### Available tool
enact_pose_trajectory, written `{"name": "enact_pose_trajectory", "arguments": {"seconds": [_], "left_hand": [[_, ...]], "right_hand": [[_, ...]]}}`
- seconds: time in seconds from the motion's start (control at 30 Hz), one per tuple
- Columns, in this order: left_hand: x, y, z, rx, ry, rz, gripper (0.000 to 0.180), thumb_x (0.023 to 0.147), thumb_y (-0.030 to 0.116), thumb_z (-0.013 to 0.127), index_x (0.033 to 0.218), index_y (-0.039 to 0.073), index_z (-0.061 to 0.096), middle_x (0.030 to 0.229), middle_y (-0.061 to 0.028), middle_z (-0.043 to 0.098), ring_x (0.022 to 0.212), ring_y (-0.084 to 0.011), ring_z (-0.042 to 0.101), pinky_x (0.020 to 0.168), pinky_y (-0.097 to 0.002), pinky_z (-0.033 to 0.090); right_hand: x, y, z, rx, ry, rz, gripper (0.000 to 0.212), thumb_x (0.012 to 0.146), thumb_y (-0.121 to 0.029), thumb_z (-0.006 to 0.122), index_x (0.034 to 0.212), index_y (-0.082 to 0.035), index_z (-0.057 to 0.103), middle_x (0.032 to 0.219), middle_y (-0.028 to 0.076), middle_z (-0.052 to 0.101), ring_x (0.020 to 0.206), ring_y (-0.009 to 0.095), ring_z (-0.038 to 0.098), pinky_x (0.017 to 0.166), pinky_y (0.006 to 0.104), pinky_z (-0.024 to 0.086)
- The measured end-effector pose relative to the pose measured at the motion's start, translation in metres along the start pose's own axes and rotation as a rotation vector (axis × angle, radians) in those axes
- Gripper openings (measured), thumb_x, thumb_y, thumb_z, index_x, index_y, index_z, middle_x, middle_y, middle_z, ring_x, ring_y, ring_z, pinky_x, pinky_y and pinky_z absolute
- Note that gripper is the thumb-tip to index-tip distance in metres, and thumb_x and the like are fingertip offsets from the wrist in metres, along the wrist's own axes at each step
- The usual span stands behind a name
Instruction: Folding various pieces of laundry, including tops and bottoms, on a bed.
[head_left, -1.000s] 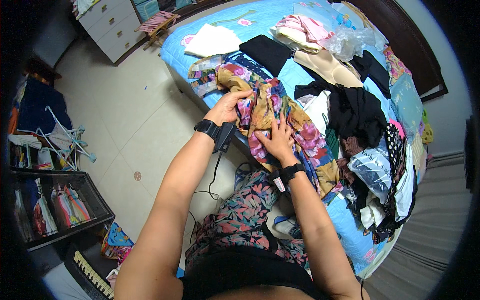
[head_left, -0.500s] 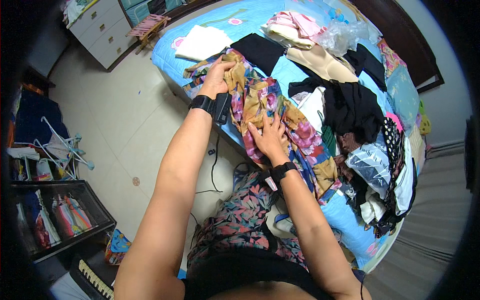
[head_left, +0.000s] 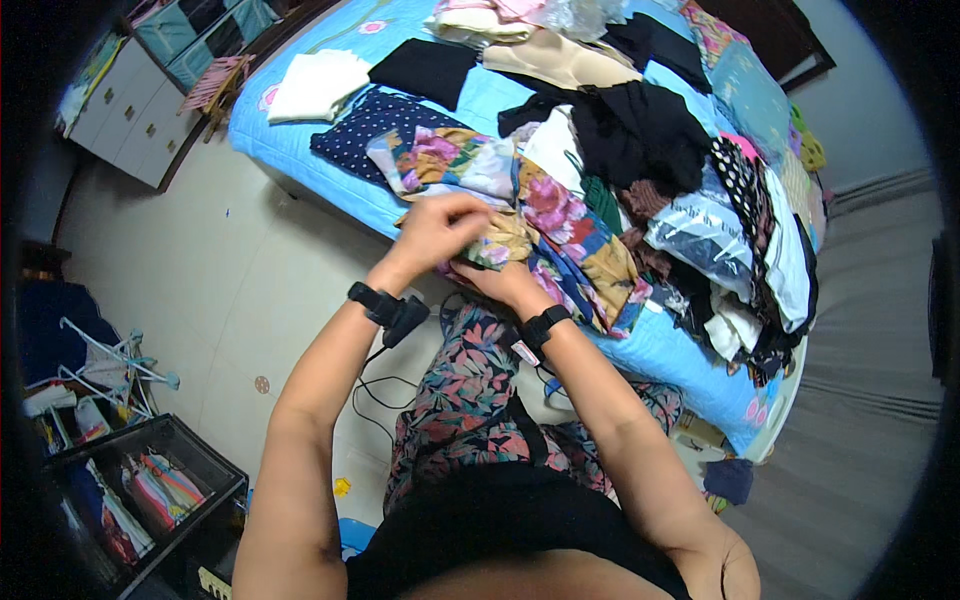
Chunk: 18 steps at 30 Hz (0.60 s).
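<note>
A floral garment (head_left: 555, 210) in tan, pink and blue lies bunched along the near edge of the bed. My left hand (head_left: 435, 237) is over its near left part, fingers curled and closed against the cloth; the fingertips are slightly smeared. Just below and to the right, my right hand (head_left: 497, 284) grips the garment's near edge, with its fingers partly hidden by a tan fold. A navy cloth with white dots (head_left: 362, 130) lies flat beyond the garment's left end. Behind it rest a folded black cloth (head_left: 425, 72) and a folded white cloth (head_left: 318, 86).
On the right of the blue bed cover (head_left: 668, 352) is a heap with a black garment (head_left: 640, 135) and a clear plastic bag (head_left: 705, 240). A beige padded bra (head_left: 560, 62) lies farther back. White drawers (head_left: 135, 115) and hangers (head_left: 120, 365) stand at the left.
My left hand has drawn back toward me, bringing the garment's far left part down and uncovering the dotted navy cloth. My right hand has moved from the garment's top to its near edge.
</note>
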<state>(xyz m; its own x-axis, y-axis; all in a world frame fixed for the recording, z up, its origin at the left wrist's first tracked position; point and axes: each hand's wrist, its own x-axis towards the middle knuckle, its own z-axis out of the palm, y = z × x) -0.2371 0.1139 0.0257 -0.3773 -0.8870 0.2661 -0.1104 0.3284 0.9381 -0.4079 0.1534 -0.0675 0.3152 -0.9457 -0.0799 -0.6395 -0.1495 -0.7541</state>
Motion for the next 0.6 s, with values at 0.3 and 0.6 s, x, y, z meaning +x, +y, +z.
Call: {"name": "enact_pose_trajectory", "arguments": {"seconds": [0.3, 0.6], "left_hand": [[0.012, -0.057, -0.048, 0.752, 0.375, 0.099, 0.041, 0.072, -0.003, 0.066, 0.111, 0.007, 0.062, 0.105, -0.014, 0.059, 0.092, -0.0329, 0.062, 0.08, -0.0415, 0.051], [0.028, -0.035, -0.064, 0.214, 0.453, -0.295, 0.014, 0.093, 0.015, 0.058, 0.1, 0.006, 0.066, 0.073, -0.0061, 0.065, 0.064, -0.016, 0.062, 0.061, -0.0295, 0.051]], "right_hand": [[-0.034, -0.051, -0.048, 0.027, 0.489, 0.223, 0.031, 0.071, -0.021, 0.068, 0.091, 0.003, 0.067, 0.091, 0.02, 0.062, 0.091, 0.038, 0.057, 0.082, 0.0414, 0.047], [0.042, -0.057, -0.065, -0.057, 0.591, 0.12, 0.037, 0.08, -0.023, 0.072, 0.11, -0.002, 0.065, 0.105, 0.018, 0.066, 0.101, 0.035, 0.06, 0.086, 0.0458, 0.044]]}}
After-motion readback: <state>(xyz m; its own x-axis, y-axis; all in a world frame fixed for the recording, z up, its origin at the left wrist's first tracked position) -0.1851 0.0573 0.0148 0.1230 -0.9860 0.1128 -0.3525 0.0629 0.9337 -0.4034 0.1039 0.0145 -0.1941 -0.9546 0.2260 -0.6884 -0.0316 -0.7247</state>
